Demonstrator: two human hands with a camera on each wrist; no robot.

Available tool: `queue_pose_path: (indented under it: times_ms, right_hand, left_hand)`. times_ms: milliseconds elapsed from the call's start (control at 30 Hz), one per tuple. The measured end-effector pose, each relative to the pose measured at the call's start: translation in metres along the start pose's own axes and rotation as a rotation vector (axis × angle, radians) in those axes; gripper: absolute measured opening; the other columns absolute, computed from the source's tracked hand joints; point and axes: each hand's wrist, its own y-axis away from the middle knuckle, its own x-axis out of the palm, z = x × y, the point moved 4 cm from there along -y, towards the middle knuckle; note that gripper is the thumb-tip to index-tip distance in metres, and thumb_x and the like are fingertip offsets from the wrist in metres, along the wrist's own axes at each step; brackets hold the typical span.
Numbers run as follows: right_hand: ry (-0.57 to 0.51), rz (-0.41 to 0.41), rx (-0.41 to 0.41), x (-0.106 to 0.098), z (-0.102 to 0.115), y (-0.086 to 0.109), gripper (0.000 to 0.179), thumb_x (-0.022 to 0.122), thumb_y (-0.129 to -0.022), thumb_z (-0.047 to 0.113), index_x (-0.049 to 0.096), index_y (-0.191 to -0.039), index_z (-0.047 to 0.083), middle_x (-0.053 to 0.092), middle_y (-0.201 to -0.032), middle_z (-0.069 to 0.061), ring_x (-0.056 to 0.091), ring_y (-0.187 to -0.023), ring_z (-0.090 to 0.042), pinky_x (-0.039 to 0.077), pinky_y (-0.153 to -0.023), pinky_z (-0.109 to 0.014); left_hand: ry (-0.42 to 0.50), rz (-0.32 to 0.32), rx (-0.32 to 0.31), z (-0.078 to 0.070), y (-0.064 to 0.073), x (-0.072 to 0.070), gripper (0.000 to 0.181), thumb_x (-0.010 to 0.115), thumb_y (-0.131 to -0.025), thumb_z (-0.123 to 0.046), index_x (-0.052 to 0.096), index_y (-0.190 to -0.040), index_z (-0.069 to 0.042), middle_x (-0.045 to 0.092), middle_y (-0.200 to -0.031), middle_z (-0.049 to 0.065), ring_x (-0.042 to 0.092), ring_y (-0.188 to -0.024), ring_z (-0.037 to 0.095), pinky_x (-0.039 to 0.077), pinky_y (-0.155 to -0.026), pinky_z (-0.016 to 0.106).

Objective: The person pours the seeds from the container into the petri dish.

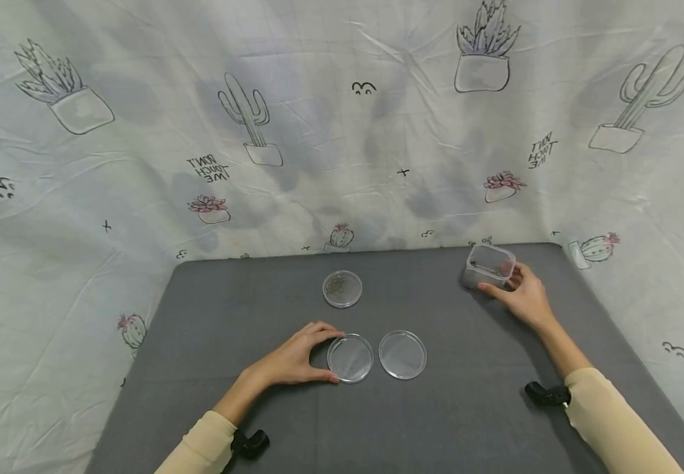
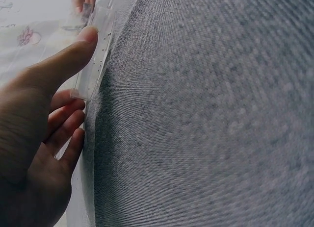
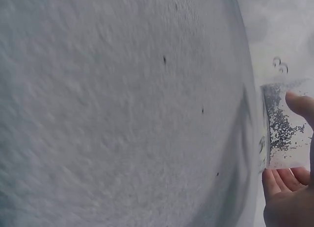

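Observation:
My left hand pinches the left side of a clear round petri dish, thumb at the near rim and fingers at the far rim. In the left wrist view the dish's rim shows edge-on between thumb and fingers, with tiny dark specks on it. Over at the back right, my right hand grips a clear, lidless plastic tub from its right side. Small dark grains cling to the tub's wall in the right wrist view.
Just right of the held dish lies another clear petri dish. A third dish, behind them, holds small brownish grains. All rest on a grey cloth-covered table. A patterned white curtain rises along its back and sides.

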Motion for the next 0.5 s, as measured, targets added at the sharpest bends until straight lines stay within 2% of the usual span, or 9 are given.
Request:
queue_pose_path:
  times_ms: [67, 133, 167, 233, 333, 500]
  right_hand:
    - [-0.006, 0.022, -0.025, 0.002, 0.006, 0.003, 0.087, 0.086, -0.095, 0.034, 0.042, -0.156, -0.010, 0.053, -0.153, -0.036, 0.053, -0.145, -0.056, 0.049, -0.115, -0.014]
    - [-0.011, 0.046, -0.045, 0.005, 0.012, 0.005, 0.086, 0.086, -0.095, 0.033, 0.043, -0.156, -0.010, 0.054, -0.151, -0.035, 0.054, -0.145, -0.055, 0.047, -0.112, -0.009]
    - [-0.013, 0.058, -0.051, 0.007, 0.016, 0.007, 0.086, 0.087, -0.095, 0.032, 0.043, -0.156, -0.010, 0.054, -0.151, -0.035, 0.054, -0.145, -0.054, 0.048, -0.114, -0.012]
    - [-0.015, 0.076, -0.065, 0.010, 0.023, 0.010, 0.085, 0.087, -0.094, 0.030, 0.043, -0.155, -0.009, 0.056, -0.150, -0.034, 0.055, -0.144, -0.053, 0.049, -0.121, -0.033]
    - [-0.021, 0.099, -0.099, 0.016, 0.034, 0.013, 0.086, 0.089, -0.093, 0.025, 0.043, -0.156, -0.010, 0.057, -0.148, -0.034, 0.055, -0.144, -0.053, 0.044, -0.121, -0.055]
    - [-0.024, 0.153, -0.157, 0.026, 0.056, 0.023, 0.088, 0.090, -0.091, 0.021, 0.042, -0.159, -0.008, 0.058, -0.150, -0.032, 0.055, -0.144, -0.051, 0.044, -0.120, -0.057]
  left_hand:
    - [0.002, 0.000, -0.001, -0.001, 0.000, -0.001, 0.082, 0.097, -0.081, -0.044, 0.065, -0.150, -0.015, 0.064, -0.145, 0.001, 0.059, -0.135, 0.020, 0.052, -0.117, 0.048]
    - [0.004, 0.000, -0.002, -0.001, 0.000, -0.001, 0.081, 0.097, -0.081, -0.043, 0.065, -0.150, -0.015, 0.064, -0.145, 0.001, 0.059, -0.135, 0.020, 0.052, -0.117, 0.048]
    - [0.006, 0.000, -0.002, -0.002, 0.000, -0.002, 0.081, 0.097, -0.081, -0.043, 0.065, -0.150, -0.015, 0.064, -0.145, 0.001, 0.059, -0.135, 0.021, 0.052, -0.117, 0.048]
    - [0.006, 0.003, -0.002, -0.002, 0.000, -0.002, 0.081, 0.097, -0.081, -0.043, 0.065, -0.150, -0.015, 0.064, -0.145, 0.001, 0.059, -0.136, 0.021, 0.051, -0.117, 0.048]
    - [0.004, 0.005, -0.002, -0.002, -0.001, -0.002, 0.081, 0.097, -0.081, -0.043, 0.065, -0.150, -0.015, 0.064, -0.145, 0.001, 0.060, -0.136, 0.021, 0.051, -0.118, 0.048]
    - [-0.003, 0.006, 0.000, -0.002, -0.001, -0.001, 0.081, 0.097, -0.081, -0.042, 0.065, -0.150, -0.014, 0.064, -0.145, 0.001, 0.060, -0.137, 0.021, 0.051, -0.118, 0.047]
